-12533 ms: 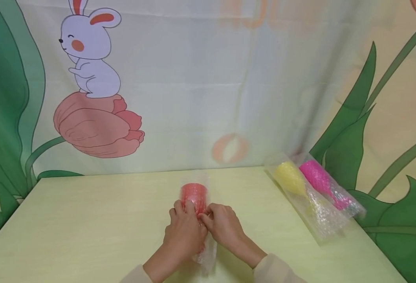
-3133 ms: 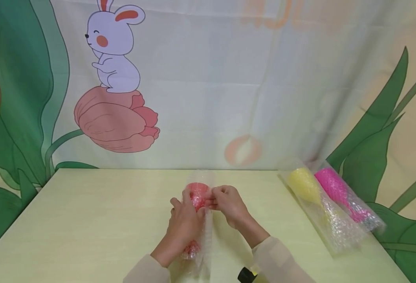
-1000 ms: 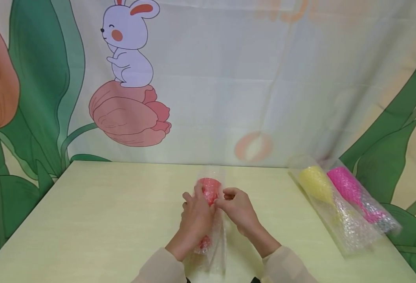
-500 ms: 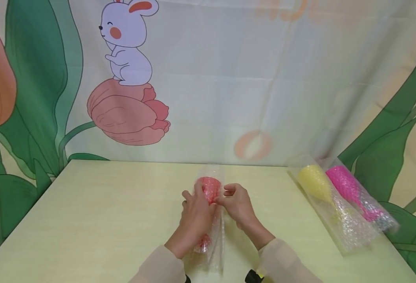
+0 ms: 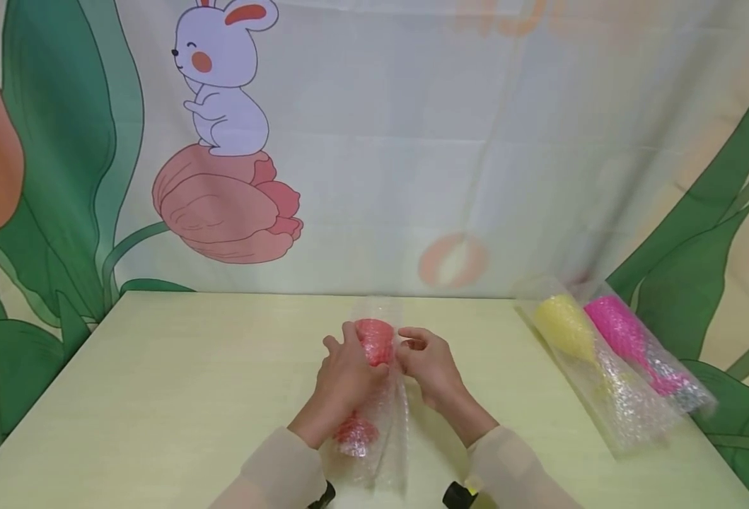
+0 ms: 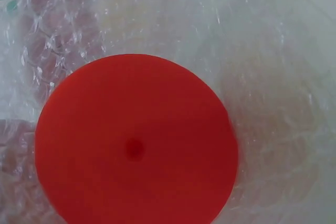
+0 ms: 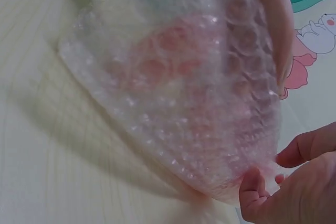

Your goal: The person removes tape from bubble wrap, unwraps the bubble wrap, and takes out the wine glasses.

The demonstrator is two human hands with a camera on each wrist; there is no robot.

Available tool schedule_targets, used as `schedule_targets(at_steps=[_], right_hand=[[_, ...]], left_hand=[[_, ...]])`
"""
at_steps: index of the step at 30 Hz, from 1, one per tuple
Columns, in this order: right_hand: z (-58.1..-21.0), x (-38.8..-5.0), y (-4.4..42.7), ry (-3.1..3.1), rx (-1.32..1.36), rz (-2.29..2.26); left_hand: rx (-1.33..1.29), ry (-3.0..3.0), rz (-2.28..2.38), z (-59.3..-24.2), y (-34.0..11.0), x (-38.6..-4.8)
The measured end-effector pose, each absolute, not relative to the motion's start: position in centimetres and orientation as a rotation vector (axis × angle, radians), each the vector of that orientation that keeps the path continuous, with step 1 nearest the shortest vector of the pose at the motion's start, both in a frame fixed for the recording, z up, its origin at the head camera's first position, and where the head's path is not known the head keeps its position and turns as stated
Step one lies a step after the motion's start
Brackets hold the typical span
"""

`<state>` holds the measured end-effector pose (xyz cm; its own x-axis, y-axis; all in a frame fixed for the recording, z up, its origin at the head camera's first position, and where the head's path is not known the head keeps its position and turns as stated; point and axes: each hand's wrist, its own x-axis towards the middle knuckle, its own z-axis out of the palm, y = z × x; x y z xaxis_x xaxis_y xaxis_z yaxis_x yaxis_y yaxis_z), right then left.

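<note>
A red goblet (image 5: 375,341) lies partly rolled in bubble wrap (image 5: 390,424) near the middle of the table, its cup away from me and its foot towards me. My left hand (image 5: 345,378) grips the goblet through the wrap, covering the stem. In the left wrist view the round red foot (image 6: 136,135) fills much of the frame, with wrap around it. At the right side of the roll, my right hand (image 5: 430,364) pinches the wrap's edge between curled fingers and thumb. The right wrist view shows that thumb and fingers (image 7: 253,190) at the sheet's edge.
Towards the table's right edge lie a yellow goblet (image 5: 565,329) and a pink goblet (image 5: 617,326), each in bubble wrap, side by side. A patterned cloth (image 5: 361,141) hangs behind the pale table (image 5: 189,382). Black objects (image 5: 458,495) show beside the sleeves.
Against the earliest frame, the right hand sits at the wrap's right edge, slightly apart from the left. Since half a second ago, the goblet's foot has swung left and shows more.
</note>
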<state>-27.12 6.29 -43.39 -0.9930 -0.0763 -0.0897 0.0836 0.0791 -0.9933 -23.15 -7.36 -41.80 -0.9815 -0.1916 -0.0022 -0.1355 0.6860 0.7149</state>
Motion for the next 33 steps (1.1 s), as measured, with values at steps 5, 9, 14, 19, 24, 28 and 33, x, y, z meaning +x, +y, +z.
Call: schedule_targets(at_steps=[5, 9, 14, 19, 24, 28, 33], right_hand=[[-43.2, -27.3, 6.7, 2.107, 0.074, -2.134], [-43.2, -27.3, 6.9, 2.002, 0.137, -2.253], [-43.3, -27.1, 7.1, 1.959, 0.163, -2.317], [-43.3, -27.3, 6.6, 2.139, 0.083, -2.093], [-42.9, -27.6, 6.3, 2.286, 0.016, -1.896], [-42.5, -27.9, 6.3, 2.259, 0.030, -1.897], [-42.3, -28.3, 6.7, 2.339, 0.100, -1.787]], left_hand=[[0.268, -2.806, -1.174, -41.8, -7.2, -23.2], [0.269, -2.801, -1.170, -41.7, -7.2, -23.2], [0.276, -2.802, -1.146, -41.8, -7.1, -23.2], [0.282, -2.815, -1.114, -42.0, -6.9, -23.1], [0.264, -2.826, -1.101, -41.8, -6.9, -23.1], [0.298, -2.835, -1.121, -41.6, -6.9, -23.3], [0.330, -2.846, -1.169, -41.5, -6.8, -23.7]])
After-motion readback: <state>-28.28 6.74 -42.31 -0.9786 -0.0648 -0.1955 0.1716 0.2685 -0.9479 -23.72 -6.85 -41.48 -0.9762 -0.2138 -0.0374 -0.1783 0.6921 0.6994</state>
